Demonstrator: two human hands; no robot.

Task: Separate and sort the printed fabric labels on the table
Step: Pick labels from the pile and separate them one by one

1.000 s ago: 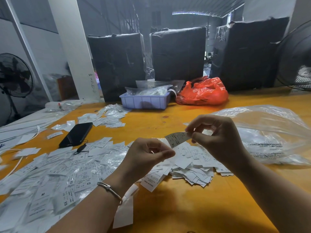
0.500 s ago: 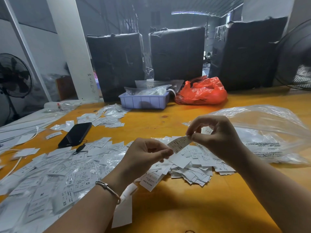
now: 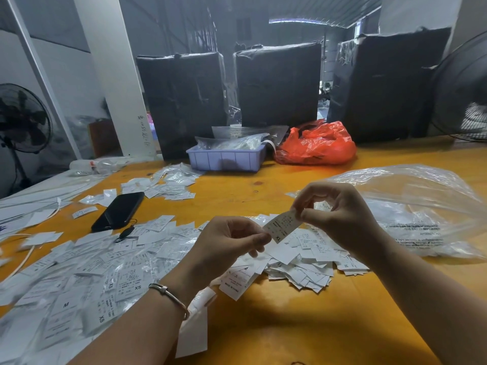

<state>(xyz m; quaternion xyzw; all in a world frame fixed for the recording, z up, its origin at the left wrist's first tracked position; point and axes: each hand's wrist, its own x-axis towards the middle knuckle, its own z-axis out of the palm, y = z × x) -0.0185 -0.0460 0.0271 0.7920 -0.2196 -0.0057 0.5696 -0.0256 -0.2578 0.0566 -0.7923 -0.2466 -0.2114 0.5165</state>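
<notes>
Both hands, left hand (image 3: pixel 226 239) and right hand (image 3: pixel 340 217), pinched one XL label (image 3: pixel 280 226) at centre frame above the unsorted pile (image 3: pixel 297 262) on the counter (image 3: pixel 303 325); separation appeared underway, and placement among sorted labels (image 3: pixel 87 280) at lower left seemed next.

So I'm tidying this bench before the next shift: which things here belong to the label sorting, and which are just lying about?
Part of the job:
- XL label, held between left hand and right hand
- unsorted label heap
- spread-out labels
- clear plastic bag

Lying about:
- black phone
- red plastic bag
- lilac tray
- standing fan
</notes>
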